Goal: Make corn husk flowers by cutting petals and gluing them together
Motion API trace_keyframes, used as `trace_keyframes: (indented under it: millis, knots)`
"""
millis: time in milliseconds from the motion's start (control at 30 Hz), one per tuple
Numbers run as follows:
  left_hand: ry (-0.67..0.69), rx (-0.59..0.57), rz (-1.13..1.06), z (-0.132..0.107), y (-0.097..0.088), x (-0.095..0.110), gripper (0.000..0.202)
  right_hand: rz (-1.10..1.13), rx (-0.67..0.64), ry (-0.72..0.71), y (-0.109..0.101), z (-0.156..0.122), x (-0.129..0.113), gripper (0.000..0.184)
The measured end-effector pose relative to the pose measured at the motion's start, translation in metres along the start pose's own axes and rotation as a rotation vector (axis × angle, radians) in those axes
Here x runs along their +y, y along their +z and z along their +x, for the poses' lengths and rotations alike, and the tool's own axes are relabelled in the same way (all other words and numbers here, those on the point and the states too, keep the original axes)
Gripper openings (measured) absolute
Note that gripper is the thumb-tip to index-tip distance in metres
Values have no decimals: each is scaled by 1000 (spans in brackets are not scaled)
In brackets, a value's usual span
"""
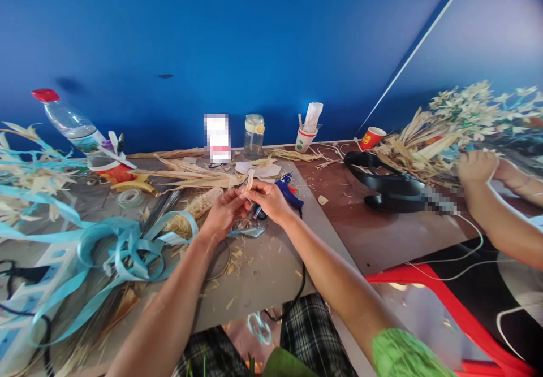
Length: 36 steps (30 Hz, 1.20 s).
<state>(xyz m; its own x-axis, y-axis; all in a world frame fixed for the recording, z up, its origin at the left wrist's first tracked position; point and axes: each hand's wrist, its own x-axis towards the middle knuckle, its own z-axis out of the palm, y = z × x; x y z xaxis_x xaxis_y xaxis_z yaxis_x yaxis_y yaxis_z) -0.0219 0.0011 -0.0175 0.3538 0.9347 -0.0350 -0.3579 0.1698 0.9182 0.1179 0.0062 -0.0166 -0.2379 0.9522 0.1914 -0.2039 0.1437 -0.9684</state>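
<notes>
My left hand (227, 210) and my right hand (269, 199) meet over the grey tabletop, fingertips pinched together. Between them a small pale strip of corn husk (250, 180) sticks up; its lower end is hidden by my fingers. Just behind my right hand lies a blue glue gun (291, 190), its dark cord running down toward my lap. A dried corn cob (190, 213) rests to the left of my left hand. Dry husk leaves (190, 174) spread out behind my hands, and small scraps (235, 258) litter the table below them.
Light blue ribbon (127, 247) is heaped at left, near a white power strip (34, 298) and a tilted plastic bottle (70, 122). A lidded drinking bottle (253, 137) and paper cup (305, 139) stand by the wall. At right are a black headset (386, 187) and another person's hands (477, 165).
</notes>
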Motion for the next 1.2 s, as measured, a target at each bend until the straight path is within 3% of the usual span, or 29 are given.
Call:
trace_keyframes:
  millis: [200, 433, 700, 1067, 1200]
  knots:
    - [-19, 14, -144, 1, -3, 2, 25, 68, -24, 10, 2, -2, -2, 28]
    - [9, 54, -28, 2, -5, 0, 27, 82, 212, -37, -18, 4, 0, 39]
    - [11, 73, 288, 0, 3, -2, 28, -117, 187, -75, -9, 4, -5, 30]
    - [14, 73, 340, 2, 0, -6, 27, -178, 240, 41, -13, 5, -6, 35]
    - [14, 68, 297, 2, -2, -5, 26, -144, 171, 50, -12, 4, -7, 29]
